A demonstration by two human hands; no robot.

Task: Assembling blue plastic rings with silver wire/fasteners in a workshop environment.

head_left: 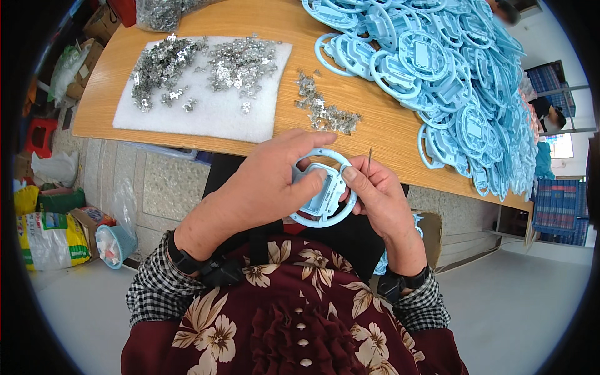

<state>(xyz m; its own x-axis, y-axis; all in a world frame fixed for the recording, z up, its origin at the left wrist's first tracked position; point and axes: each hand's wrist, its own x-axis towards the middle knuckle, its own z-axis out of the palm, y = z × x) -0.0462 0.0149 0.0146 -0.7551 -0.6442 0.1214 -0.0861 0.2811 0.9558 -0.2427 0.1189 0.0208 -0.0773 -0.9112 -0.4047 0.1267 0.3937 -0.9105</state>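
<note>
A light blue ring-shaped plastic part [322, 214] with a rectangular recess in its middle is held over my lap, just off the table's front edge. My left hand [265, 178] grips it from the left, the thumb pressed onto the recess and the index finger stretched over the rim. On the other side, my right hand [377, 197] pinches the ring's right rim with the thumb. A thin, dark, pointed tool [369, 161] also sticks up from between the right hand's fingers. Whatever lies under my left thumb is hidden.
On the wooden table [215, 145], a white foam sheet [206, 122] bears heaps of small metal clips [240, 65]. More loose clips [334, 117] lie right of it. A large pile of light blue parts [437, 69] covers the table's right side. A small blue bin [119, 247] stands lower left.
</note>
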